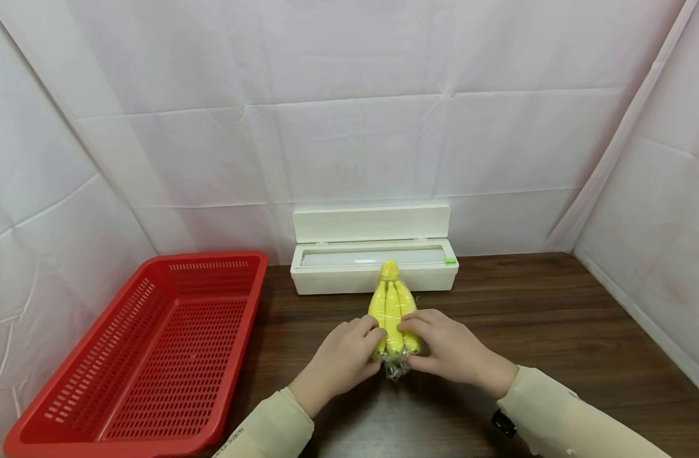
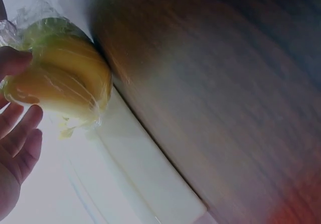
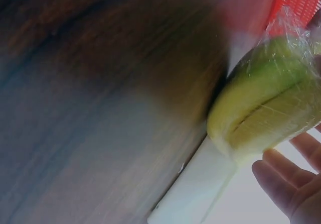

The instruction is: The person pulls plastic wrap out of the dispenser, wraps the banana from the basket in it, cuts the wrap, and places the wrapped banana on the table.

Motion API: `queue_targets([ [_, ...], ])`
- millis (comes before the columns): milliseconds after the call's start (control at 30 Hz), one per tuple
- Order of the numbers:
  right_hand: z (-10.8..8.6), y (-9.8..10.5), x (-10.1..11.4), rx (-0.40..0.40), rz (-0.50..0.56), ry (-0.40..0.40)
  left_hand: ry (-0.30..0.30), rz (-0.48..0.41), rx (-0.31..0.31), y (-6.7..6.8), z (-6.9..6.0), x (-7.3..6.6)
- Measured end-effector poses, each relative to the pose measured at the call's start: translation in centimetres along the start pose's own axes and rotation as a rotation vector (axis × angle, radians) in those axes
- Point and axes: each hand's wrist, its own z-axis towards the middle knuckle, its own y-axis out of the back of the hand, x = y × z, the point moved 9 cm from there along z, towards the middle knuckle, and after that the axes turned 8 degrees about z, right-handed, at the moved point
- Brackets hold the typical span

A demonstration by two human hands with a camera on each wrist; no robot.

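Note:
A bunch of bananas wrapped in clear plastic film lies on the table, stem end pointing away. Its film gathers into a crumpled end at the near tips. My left hand holds the bunch from the left, fingers on top and thumb near the crumpled film. From the other side my right hand grips it in the same manner. The left wrist view shows the film-covered bananas between thumb and fingers. In the right wrist view, fingertips meet the side of the bananas; the thumb is mostly out of frame.
Behind the bunch stands a white film dispenser box, lid up, with a roll inside and a green slider at its right end. A red perforated basket sits to the left. White cloth walls surround the dark wooden table.

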Motion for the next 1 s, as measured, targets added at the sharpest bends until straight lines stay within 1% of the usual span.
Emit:
queue_targets([
  [100,-0.1,-0.1,0.0,0.014,-0.004,-0.005,-0.014,0.018,-0.012,0.1,0.1,-0.2],
  [233,-0.3,-0.4,-0.1,0.080,0.021,-0.014,-0.010,0.015,-0.009,-0.1,0.0,-0.1],
  [333,-0.3,-0.5,0.1,0.107,0.003,0.026,-0.002,0.006,-0.012,0.0,0.0,0.0],
  [400,-0.3,-0.5,0.4,0.091,-0.040,0.066,0.001,-0.006,-0.013,0.0,0.0,0.1],
  [467,-0.1,-0.5,0.7,0.059,-0.085,0.099,0.004,-0.019,-0.010,-0.1,0.0,0.1],
  [600,0.2,-0.4,1.0,-0.001,-0.138,0.106,0.010,-0.041,-0.006,-0.1,0.1,0.1],
  [667,0.3,-0.4,0.9,-0.012,-0.139,0.095,0.013,-0.047,0.001,-0.2,0.1,0.0],
  [800,0.4,-0.4,0.8,-0.022,-0.117,0.074,0.027,-0.050,0.033,-0.4,0.1,-0.1],
  [900,0.5,-0.3,0.7,-0.033,-0.101,0.062,0.039,-0.025,0.050,-0.6,0.2,-0.3],
  [1000,0.5,-0.4,0.7,-0.035,-0.088,0.055,0.047,0.015,0.040,-0.7,0.3,-0.4],
])
